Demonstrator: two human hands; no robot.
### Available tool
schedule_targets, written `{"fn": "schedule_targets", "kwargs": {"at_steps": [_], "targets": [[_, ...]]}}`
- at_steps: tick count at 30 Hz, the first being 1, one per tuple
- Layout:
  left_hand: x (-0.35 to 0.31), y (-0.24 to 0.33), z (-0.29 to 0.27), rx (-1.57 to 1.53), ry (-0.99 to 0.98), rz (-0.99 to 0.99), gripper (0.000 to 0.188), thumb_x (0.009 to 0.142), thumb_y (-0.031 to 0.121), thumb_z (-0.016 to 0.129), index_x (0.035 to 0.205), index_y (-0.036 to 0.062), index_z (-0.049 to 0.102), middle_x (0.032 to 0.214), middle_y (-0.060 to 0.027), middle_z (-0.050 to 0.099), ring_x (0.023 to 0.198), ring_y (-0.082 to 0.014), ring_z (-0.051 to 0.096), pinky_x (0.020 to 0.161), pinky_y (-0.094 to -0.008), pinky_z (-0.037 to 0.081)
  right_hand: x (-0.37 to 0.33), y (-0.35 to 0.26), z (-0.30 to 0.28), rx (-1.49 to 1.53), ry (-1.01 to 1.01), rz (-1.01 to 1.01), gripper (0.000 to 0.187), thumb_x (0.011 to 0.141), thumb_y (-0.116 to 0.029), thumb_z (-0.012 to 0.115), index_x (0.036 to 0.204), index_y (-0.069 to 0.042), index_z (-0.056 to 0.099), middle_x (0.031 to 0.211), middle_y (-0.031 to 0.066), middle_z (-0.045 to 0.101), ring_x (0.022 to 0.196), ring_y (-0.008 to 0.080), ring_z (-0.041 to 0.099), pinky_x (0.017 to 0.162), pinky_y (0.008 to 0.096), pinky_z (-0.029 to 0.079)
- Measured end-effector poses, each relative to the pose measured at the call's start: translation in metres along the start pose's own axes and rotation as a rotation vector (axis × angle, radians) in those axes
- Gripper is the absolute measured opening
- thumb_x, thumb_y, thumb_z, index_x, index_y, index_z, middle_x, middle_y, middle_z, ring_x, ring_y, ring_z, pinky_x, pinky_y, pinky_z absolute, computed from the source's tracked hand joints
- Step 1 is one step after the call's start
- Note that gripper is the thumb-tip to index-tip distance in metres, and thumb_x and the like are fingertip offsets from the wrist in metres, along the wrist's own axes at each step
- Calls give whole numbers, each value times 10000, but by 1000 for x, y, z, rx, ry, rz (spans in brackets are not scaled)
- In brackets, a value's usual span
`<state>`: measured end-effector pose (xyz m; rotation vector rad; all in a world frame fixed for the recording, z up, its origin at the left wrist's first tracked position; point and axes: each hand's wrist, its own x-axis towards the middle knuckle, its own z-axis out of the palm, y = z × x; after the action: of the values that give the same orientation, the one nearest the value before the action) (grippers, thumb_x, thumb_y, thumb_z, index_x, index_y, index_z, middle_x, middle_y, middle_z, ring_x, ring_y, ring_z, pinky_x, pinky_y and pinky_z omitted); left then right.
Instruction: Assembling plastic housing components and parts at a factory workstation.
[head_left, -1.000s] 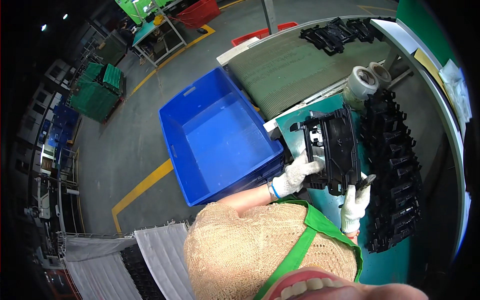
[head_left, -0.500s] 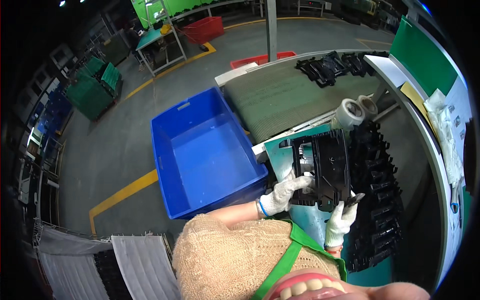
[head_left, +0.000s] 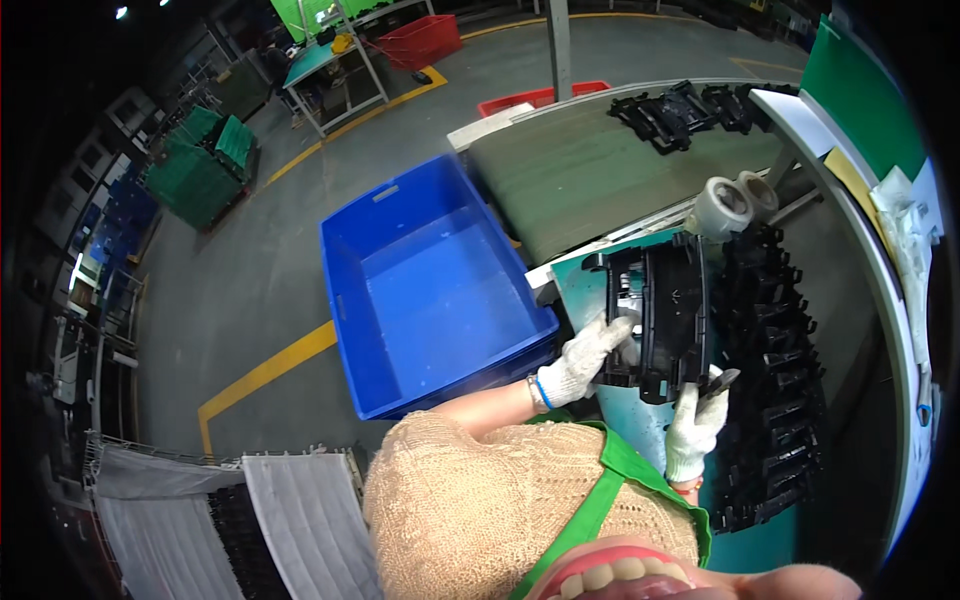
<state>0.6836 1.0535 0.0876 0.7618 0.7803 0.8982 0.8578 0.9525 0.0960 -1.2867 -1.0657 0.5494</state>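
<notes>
A black moulded plastic frame (head_left: 674, 315) with an opening along its left side is held up over the teal tabletop (head_left: 632, 425). My left hand (head_left: 585, 362), in a white knit glove, grips its lower left edge, fingers at the opening. At the lower right corner is my right hand (head_left: 694, 428), gloved the same way and closed round a small dark tool with a pointed end (head_left: 722, 380). Its exact kind is too small to make out. The tool lies close beside the frame; whether it touches, I cannot tell.
To the right lies a long row of stacked black plastic parts (head_left: 768, 385). A blue bin (head_left: 430, 290) stands left of the table. Beyond runs a green conveyor belt (head_left: 575, 180) carrying more black parts (head_left: 675, 115). Tape rolls (head_left: 722, 208) sit near a white-edged shelf (head_left: 850, 190).
The whole view has shifted, so everything appears farther right and slightly higher. The frame has turned a little in my hands, and the pointed tool stays at its lower right corner.
</notes>
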Motion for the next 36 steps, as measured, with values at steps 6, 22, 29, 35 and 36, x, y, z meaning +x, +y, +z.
{"fn": "schedule_targets", "kwargs": {"at_steps": [6,22,29,35,36], "targets": [[-6,3,-4,-104,-98,21,273,1035,302,624,1216,99,597,1001,33,623,873,-70,586,790,-258,498,4,-5,5,-32,12,-32,235,1020,-79,586,1236,15,587,1039,52,637,863,101,577,780,260,491],[26,35,-63,-550,91,48,270,1040,231,579,1215,35,641,1140,-136,728,1026,-301,731,874,-478,658,69,-14,28,-441,-271,-143,447,993,-312,637,1369,-76,575,1215,141,688,1094,338,657,965,422,522],[27,15,-59,-614,24,-75,287,1054,232,542,1250,40,625,1161,-154,727,1002,-306,743,782,-456,676,80,8,23,-895,-267,-333,330,930,-360,691,1197,-176,633,1028,115,654,967,342,632,857,453,524],[17,8,-50,-567,35,-66,264,1017,223,612,1190,34,675,1136,-141,746,977,-293,748,838,-451,655,80,13,25,-908,-232,-390,311,919,-356,706,1169,-184,634,977,86,640,942,310,643,821,442,534],[18,8,-50,-558,35,-61,265,1017,223,611,1197,38,673,1135,-140,745,979,-295,747,839,-451,653,81,14,25,-907,-235,-392,311,919,-356,706,1169,-184,634,977,86,640,942,310,643,821,442,534]]}}
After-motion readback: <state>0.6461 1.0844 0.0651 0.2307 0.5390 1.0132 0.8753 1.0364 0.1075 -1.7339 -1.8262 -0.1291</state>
